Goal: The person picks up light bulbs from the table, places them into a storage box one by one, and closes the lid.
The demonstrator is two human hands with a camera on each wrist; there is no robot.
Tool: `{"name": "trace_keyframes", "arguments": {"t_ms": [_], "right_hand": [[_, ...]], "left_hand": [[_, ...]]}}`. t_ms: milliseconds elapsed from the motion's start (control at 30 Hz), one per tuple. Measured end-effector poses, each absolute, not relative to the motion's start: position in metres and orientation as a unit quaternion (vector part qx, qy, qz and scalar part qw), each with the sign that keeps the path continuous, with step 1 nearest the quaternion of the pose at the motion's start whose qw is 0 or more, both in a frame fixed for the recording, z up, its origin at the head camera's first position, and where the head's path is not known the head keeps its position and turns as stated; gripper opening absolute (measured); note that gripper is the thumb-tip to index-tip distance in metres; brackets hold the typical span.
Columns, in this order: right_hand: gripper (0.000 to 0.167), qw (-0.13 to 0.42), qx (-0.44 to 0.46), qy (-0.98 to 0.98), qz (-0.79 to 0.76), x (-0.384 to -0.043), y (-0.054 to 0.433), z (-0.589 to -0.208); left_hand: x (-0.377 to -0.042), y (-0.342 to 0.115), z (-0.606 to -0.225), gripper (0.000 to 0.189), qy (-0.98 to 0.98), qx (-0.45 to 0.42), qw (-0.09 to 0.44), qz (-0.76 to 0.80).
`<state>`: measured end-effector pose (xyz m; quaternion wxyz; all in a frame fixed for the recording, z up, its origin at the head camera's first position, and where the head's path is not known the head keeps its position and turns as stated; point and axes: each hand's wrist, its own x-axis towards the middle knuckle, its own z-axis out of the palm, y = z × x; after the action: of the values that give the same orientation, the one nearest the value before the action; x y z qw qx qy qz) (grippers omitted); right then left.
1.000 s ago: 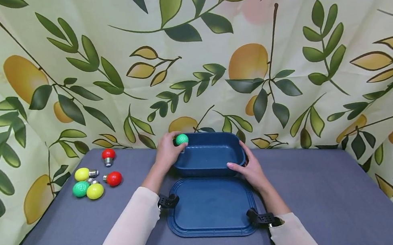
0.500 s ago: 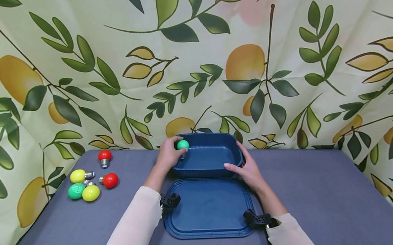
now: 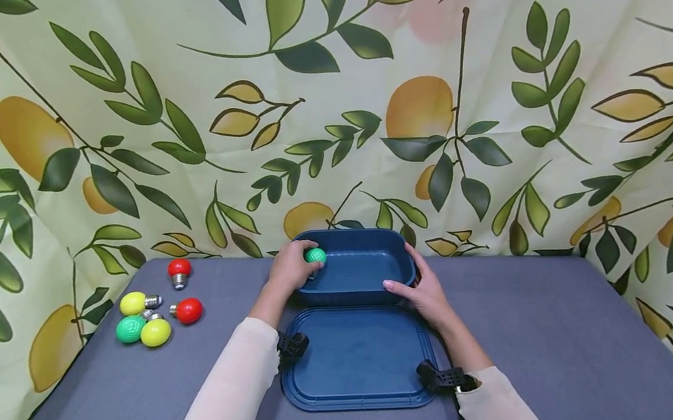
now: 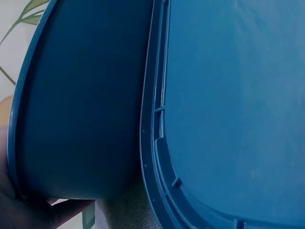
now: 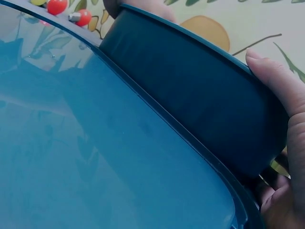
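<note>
A green light bulb with a textured surface is held by my left hand at the left end of a deep blue box. The bulb sits just inside the box's rim; its base is mostly hidden. My right hand grips the box's right end, with the thumb over the rim in the right wrist view. In front of the box lies its blue lid, flat on the table. The left wrist view shows the box's outer wall and part of my left hand, without the bulb.
On the left of the grey table lie two red bulbs, two yellow bulbs and another green bulb. A leaf-patterned cloth hangs close behind the box.
My left hand has come down slightly with the green bulb at the box's left end. The right hand keeps its grip, and the head view has shifted a little.
</note>
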<state>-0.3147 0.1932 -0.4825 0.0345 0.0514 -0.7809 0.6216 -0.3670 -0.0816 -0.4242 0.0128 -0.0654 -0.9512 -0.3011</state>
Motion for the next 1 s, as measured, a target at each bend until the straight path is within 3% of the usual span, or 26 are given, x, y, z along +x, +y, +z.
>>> {"name": "trace_keyframes", "arguments": {"t_ms": [433, 800, 1000], "right_hand": [[0.093, 0.036, 0.052, -0.787, 0.614, -0.3144, 0.1932, -0.4835], [0.093, 0.036, 0.057, -0.787, 0.614, -0.3163, 0.1923, -0.4838], [0.094, 0.035, 0.055, -0.785, 0.616, -0.3156, 0.1932, -0.4849]], "left_hand": [[-0.3661, -0.0807, -0.4242, 0.045, -0.959, -0.072, 0.015, -0.272], [-0.3690, -0.0848, -0.4284, 0.059, -0.941, -0.055, 0.017, -0.334], [-0.3655, -0.0865, -0.4314, 0.045, -0.903, -0.062, 0.082, -0.416]]}}
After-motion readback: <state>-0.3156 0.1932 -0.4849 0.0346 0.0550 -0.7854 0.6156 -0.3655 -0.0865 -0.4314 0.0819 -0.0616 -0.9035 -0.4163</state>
